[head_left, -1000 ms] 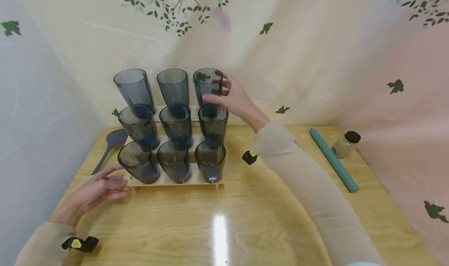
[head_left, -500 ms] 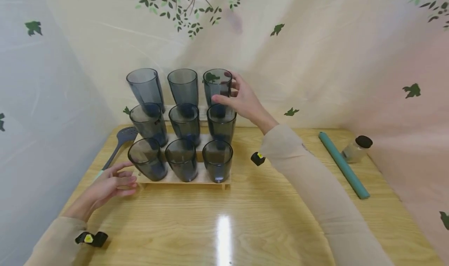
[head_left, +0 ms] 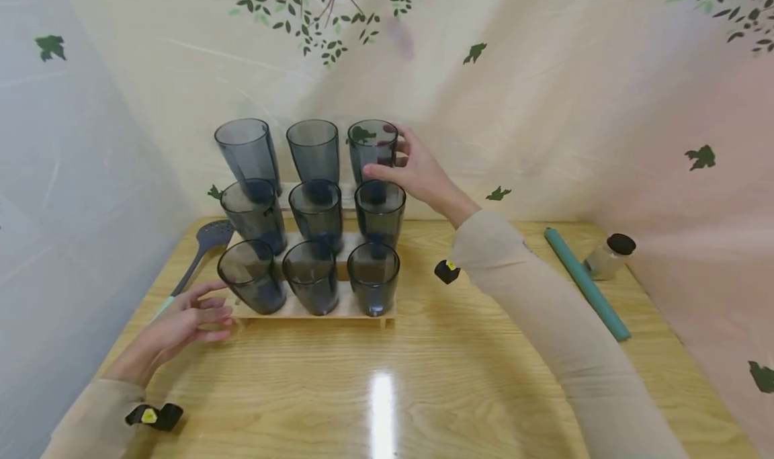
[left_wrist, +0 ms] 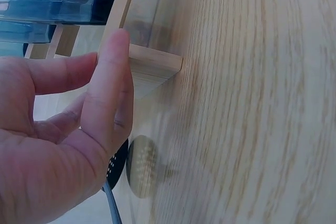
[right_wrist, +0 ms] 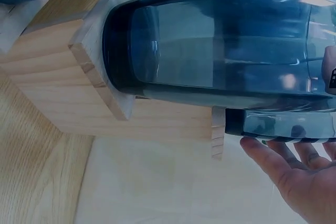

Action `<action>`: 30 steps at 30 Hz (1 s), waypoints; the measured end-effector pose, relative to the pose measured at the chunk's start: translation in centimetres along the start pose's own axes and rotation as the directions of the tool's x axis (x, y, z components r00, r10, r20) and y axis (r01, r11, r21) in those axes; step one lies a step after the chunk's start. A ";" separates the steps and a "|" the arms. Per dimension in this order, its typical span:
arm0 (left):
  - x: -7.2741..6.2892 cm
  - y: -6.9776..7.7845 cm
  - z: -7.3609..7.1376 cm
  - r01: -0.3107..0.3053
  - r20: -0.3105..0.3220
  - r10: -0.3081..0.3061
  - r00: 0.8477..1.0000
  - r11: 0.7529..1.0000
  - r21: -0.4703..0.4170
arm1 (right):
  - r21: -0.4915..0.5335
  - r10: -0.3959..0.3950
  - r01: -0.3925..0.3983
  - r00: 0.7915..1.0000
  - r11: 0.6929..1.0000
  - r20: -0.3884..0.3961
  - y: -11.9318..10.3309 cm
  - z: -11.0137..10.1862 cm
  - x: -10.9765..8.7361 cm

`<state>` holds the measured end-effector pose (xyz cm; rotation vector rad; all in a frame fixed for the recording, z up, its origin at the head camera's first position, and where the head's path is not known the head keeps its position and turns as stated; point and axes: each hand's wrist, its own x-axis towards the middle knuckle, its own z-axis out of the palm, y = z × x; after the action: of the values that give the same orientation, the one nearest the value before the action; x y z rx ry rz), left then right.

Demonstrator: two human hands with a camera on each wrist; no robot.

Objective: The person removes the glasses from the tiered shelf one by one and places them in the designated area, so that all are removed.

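Smoky blue-grey drinking glasses stand in three rows on a stepped wooden rack (head_left: 345, 306). My right hand (head_left: 417, 170) grips the top right glass (head_left: 371, 151), thumb across its near side and fingers around its right side. That hand (right_wrist: 310, 177) shows below the glasses in the right wrist view. At the lowest step's left end, my left hand (head_left: 187, 318) has bent fingers around the rack's front corner. In the left wrist view, the left hand (left_wrist: 73, 129) has thumb and finger at the board's edge (left_wrist: 123, 3). The front left glass (head_left: 254, 277) stands just beside it.
A dark slotted spatula (head_left: 208, 237) lies left of the rack, partly behind my left hand. On the right of the wooden table (head_left: 471, 378) lie a green tube (head_left: 586, 284) and a clear jar with a black lid (head_left: 611, 254). A printed cloth (head_left: 532, 109) hangs behind.
The head view has shifted slightly, so everything appears moved to the right. Both hands keep their places on the glass and at the rack's corner.
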<state>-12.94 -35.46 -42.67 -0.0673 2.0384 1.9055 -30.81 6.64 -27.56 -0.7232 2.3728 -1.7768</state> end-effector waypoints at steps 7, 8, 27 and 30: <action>0.1 0.1 0.1 0.001 -0.004 -0.001 1.000 1.000 0.006 | 0.018 0.018 -0.017 1.000 1.000 -0.025 0.1 -0.1 0.1; 0.1 0.1 0.1 0.004 -0.005 -0.004 1.000 1.000 0.003 | 0.018 0.017 -0.017 0.999 1.000 -0.034 0.1 -0.1 0.1; -0.1 0.1 -0.1 -0.003 0.013 0.003 1.000 1.000 -0.031 | 0.134 0.008 0.012 0.989 0.991 -0.146 -2.1 -1.6 -0.6; 0.0 0.1 0.0 -0.007 0.023 0.007 1.000 0.999 -0.036 | 0.207 0.021 0.017 0.983 0.978 -0.182 -3.1 -2.8 -1.3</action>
<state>-12.96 -35.43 -42.54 -0.0470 1.9921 1.9387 -29.67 9.00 -24.10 -0.5521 2.2412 -2.1350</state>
